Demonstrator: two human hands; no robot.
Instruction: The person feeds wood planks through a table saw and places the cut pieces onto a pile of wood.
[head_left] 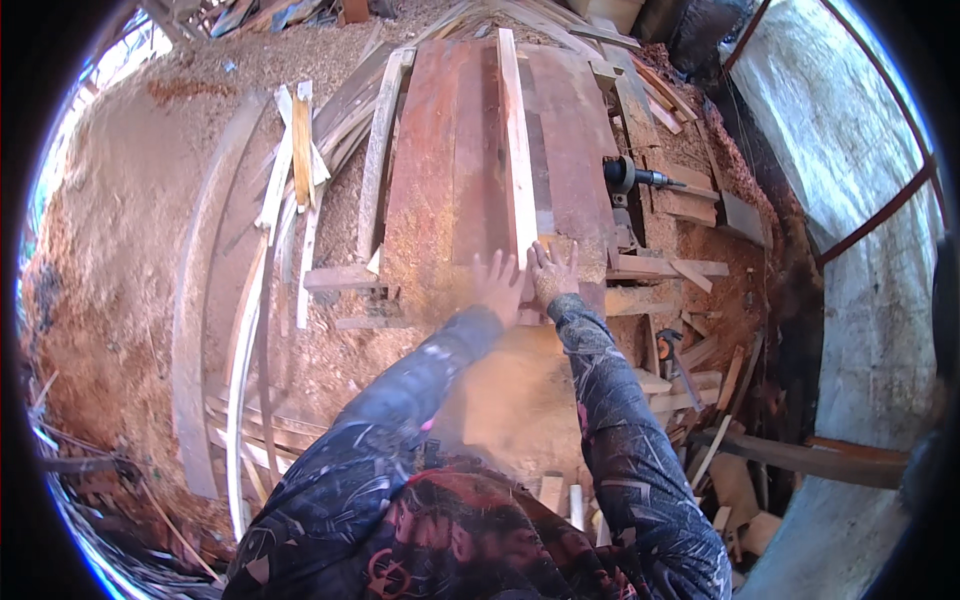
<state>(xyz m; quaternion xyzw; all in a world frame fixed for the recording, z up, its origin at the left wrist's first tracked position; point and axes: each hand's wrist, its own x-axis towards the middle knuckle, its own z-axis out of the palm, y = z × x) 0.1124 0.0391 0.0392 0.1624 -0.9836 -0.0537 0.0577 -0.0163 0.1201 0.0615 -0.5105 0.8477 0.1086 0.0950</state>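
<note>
A long pale wooden strip (515, 140) lies lengthwise on a reddish-brown wooden bench top (425, 150), which is dusted with sawdust. My right hand (553, 275) lies at the strip's near end, its index finger against the wood and its fingers stretched out. Just left of that end is my left hand (497, 287), slightly blurred, with its fingers spread over the bench top; it grips nothing. Whether the left hand touches the bench surface, I cannot tell.
A dark power tool (632, 176) rests at the bench's right side. Timber offcuts (690, 285) are piled on the right, with an orange-and-black tool (668, 345) among them. Long slats (290, 190) and a curved plank (205, 280) lie left on sawdust-covered ground. Pale sheeting (870, 320) hangs far right.
</note>
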